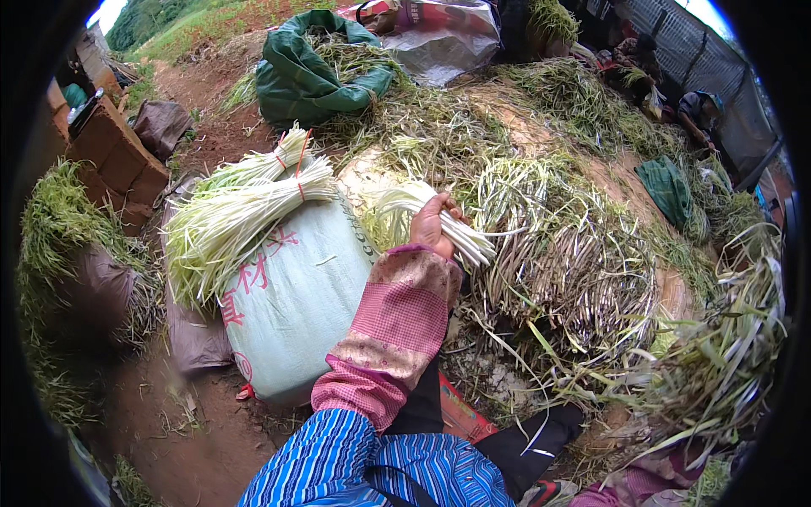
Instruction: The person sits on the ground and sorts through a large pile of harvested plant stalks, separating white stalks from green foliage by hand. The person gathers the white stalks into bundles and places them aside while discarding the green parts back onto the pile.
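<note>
My left hand is closed around a bunch of pale, peeled stalks, with their cut ends pointing right. It is just right of a stuffed pale woven sack that bears red writing. Two bundles of similar stalks lie on the sack, the nearer bundle and the farther bundle, both tied with red bands. Of my right arm only the patterned sleeve shows at the bottom right; the hand itself is hidden by a mass of long leafy stalks.
A heap of unpeeled stalks covers the ground ahead to the right. Beyond are a green sack of trimmings and a silvery bag. Other people sit at the upper right, one beside a mesh fence. Brick blocks stand left.
</note>
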